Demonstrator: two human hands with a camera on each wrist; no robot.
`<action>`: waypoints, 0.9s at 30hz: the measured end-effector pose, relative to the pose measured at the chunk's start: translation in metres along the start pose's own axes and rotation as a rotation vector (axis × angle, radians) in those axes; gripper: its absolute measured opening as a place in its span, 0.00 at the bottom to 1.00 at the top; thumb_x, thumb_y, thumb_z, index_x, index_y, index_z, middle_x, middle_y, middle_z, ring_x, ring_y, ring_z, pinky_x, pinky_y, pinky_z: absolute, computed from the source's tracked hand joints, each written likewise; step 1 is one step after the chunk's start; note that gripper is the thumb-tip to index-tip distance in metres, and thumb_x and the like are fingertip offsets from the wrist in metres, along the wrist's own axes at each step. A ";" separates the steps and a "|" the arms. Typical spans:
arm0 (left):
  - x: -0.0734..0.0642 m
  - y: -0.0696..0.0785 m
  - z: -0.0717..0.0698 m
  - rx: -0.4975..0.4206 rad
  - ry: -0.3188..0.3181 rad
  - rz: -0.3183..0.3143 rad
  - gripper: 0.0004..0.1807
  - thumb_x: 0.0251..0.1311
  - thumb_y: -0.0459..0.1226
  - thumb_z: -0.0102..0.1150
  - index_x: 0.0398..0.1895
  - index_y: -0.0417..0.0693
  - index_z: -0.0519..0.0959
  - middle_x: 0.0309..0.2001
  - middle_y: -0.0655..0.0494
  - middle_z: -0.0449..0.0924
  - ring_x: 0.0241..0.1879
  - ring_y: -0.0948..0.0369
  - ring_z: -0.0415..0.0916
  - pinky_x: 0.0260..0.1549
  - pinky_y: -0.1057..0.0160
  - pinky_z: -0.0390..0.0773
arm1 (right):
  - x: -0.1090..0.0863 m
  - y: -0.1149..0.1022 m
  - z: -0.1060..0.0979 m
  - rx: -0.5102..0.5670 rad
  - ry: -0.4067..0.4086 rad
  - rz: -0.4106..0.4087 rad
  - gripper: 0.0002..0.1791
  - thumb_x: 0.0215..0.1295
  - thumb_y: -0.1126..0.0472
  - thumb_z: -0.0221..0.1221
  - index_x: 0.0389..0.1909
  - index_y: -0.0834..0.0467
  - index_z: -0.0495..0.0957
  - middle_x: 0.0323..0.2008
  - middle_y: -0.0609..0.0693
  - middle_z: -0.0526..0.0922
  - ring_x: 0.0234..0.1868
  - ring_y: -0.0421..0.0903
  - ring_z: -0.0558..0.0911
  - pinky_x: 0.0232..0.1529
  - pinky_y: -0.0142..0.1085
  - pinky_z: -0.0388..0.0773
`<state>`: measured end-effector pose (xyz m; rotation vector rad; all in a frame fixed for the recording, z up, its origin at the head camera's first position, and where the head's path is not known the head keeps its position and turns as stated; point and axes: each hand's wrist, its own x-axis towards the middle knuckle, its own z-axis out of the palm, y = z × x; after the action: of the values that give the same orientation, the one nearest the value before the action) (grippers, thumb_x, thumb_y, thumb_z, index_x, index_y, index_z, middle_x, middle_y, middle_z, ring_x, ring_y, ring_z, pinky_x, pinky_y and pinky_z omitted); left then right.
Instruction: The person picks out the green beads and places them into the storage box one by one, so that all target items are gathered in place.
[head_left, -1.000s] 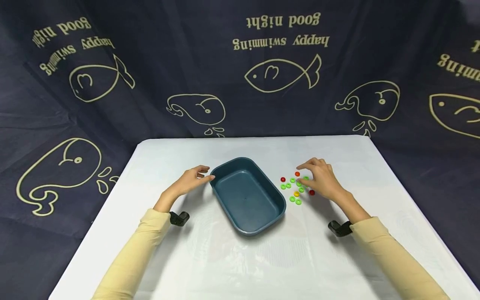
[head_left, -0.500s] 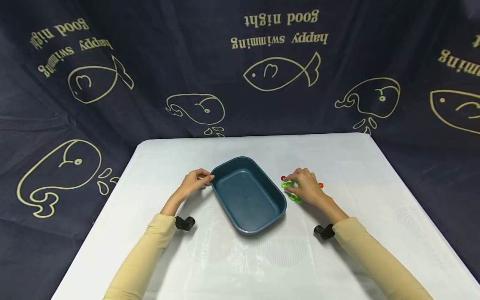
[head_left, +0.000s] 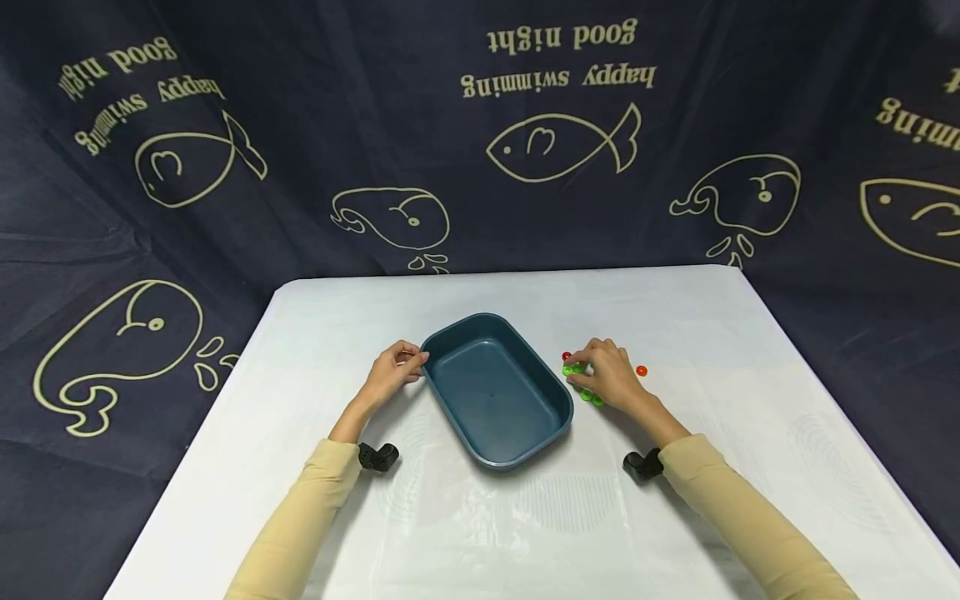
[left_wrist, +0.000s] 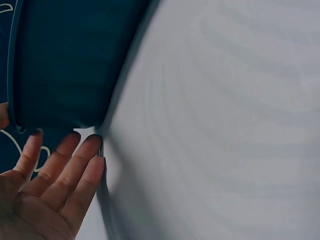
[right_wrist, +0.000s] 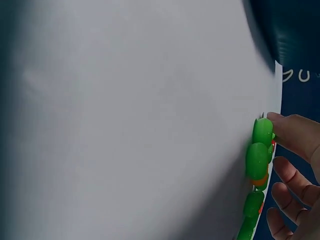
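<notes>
A dark teal plastic bin (head_left: 491,400) stands on the white table, turned at an angle. My left hand (head_left: 390,371) pinches the rim at the bin's far left corner. In the left wrist view, the hand's fingers (left_wrist: 90,175) reach along the outside of the wall. My right hand (head_left: 611,375) is to the right of the bin, low over several small rings. Its thumb and index fingertips stand apart, with green rings (head_left: 577,367) between them. A red ring (head_left: 566,356) is just beyond the fingertips. The right wrist view shows more green rings (right_wrist: 257,161) and orange bits beside the fingers.
An orange-red ring (head_left: 641,371) lies to the right of my right hand. Two green rings (head_left: 592,398) are in front of it. The white table (head_left: 337,317) ends at a dark blue curtain (head_left: 300,208) with fish and whale drawings.
My right hand has moved left, down to the rings beside the bin. An orange-red ring now shows to its right. My left hand has closed onto the bin's rim.
</notes>
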<state>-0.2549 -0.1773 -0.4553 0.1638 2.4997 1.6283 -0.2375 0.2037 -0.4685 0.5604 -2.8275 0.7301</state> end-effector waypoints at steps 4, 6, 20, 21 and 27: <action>-0.002 0.002 0.000 0.062 -0.021 0.009 0.25 0.67 0.46 0.51 0.59 0.36 0.69 0.52 0.35 0.77 0.41 0.56 0.82 0.46 0.53 0.83 | 0.000 0.001 0.001 -0.006 0.017 -0.003 0.13 0.49 0.57 0.70 0.37 0.54 0.86 0.33 0.52 0.80 0.33 0.48 0.70 0.32 0.38 0.62; -0.003 0.003 -0.001 0.098 -0.038 0.012 0.27 0.67 0.47 0.50 0.60 0.36 0.69 0.52 0.36 0.77 0.44 0.52 0.81 0.47 0.53 0.82 | 0.000 0.001 0.002 -0.012 0.025 -0.005 0.12 0.49 0.57 0.70 0.37 0.54 0.86 0.32 0.52 0.80 0.33 0.48 0.71 0.32 0.39 0.63; 0.000 0.026 -0.010 0.052 -0.142 -0.130 0.27 0.64 0.39 0.54 0.62 0.31 0.66 0.54 0.33 0.76 0.41 0.52 0.84 0.41 0.52 0.84 | 0.001 0.000 0.002 -0.037 0.034 -0.013 0.11 0.49 0.58 0.70 0.35 0.55 0.86 0.31 0.52 0.79 0.34 0.50 0.72 0.33 0.41 0.65; 0.001 0.027 -0.010 0.047 -0.147 -0.133 0.27 0.63 0.39 0.54 0.62 0.31 0.66 0.54 0.32 0.75 0.40 0.53 0.84 0.40 0.53 0.85 | 0.002 0.000 0.002 -0.033 0.033 -0.013 0.11 0.49 0.58 0.70 0.35 0.55 0.86 0.31 0.52 0.79 0.34 0.50 0.72 0.33 0.41 0.65; 0.004 0.026 -0.011 0.028 -0.173 -0.146 0.28 0.62 0.36 0.54 0.63 0.30 0.65 0.55 0.30 0.74 0.38 0.51 0.84 0.40 0.53 0.85 | 0.007 0.002 -0.006 0.001 0.051 -0.011 0.11 0.50 0.58 0.70 0.35 0.55 0.86 0.32 0.54 0.81 0.35 0.52 0.74 0.34 0.43 0.68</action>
<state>-0.2607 -0.1762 -0.4269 0.1168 2.3470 1.4572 -0.2437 0.2062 -0.4621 0.5495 -2.7746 0.7335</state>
